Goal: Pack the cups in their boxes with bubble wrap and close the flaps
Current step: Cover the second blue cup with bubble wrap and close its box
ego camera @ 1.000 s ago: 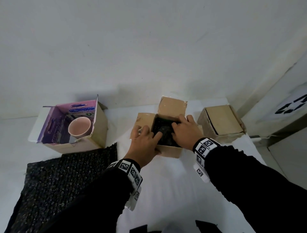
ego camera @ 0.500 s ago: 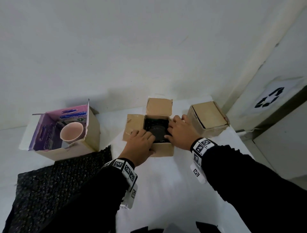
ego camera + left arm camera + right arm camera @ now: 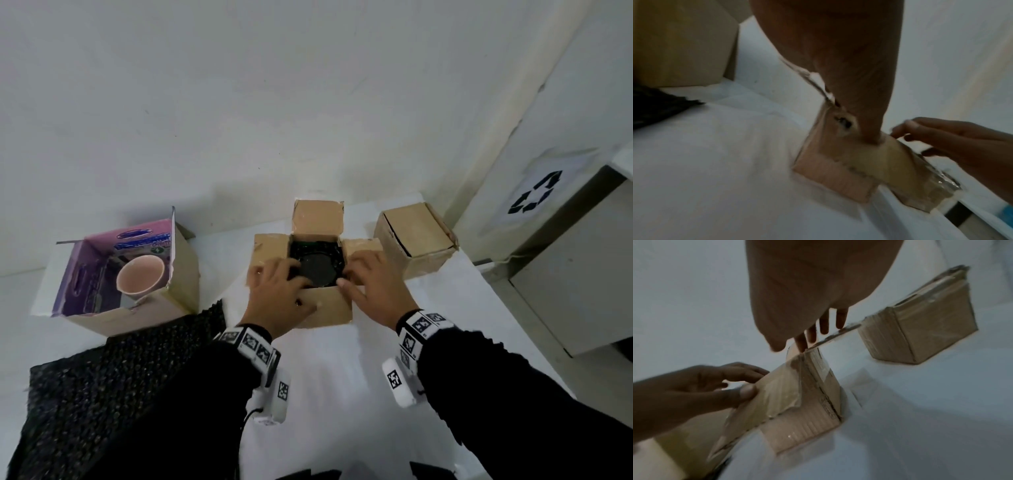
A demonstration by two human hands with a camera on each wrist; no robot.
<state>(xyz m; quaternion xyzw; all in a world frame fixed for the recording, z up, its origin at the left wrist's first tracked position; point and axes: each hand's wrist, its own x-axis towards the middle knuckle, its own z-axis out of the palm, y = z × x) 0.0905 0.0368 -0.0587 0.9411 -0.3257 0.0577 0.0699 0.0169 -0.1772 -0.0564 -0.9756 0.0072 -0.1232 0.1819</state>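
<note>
An open brown box [image 3: 329,310] stands at the middle of the white table, with a cup wrapped in black bubble wrap [image 3: 317,270] inside. My left hand [image 3: 287,284] pinches the near flap [image 3: 777,394], thumb on its outer face and fingers over its top edge. The right hand [image 3: 356,274] rests with straight fingers on the right flap [image 3: 363,245], its thumb at the near flap's corner. A bare pink cup [image 3: 140,279] sits in an open purple-lined box [image 3: 185,270] at the left. The far and left flaps stand open.
A closed brown box [image 3: 416,233] stands just right of the open one. A sheet of black bubble wrap [image 3: 102,377] lies at the near left. A grey bin with a recycling sign [image 3: 534,197] is beyond the table's right edge. A white wall runs behind.
Both hands have come out of the box, where they pushed the wrapped cup down. The left now pinches the near flap and the right lies on the right flap.
</note>
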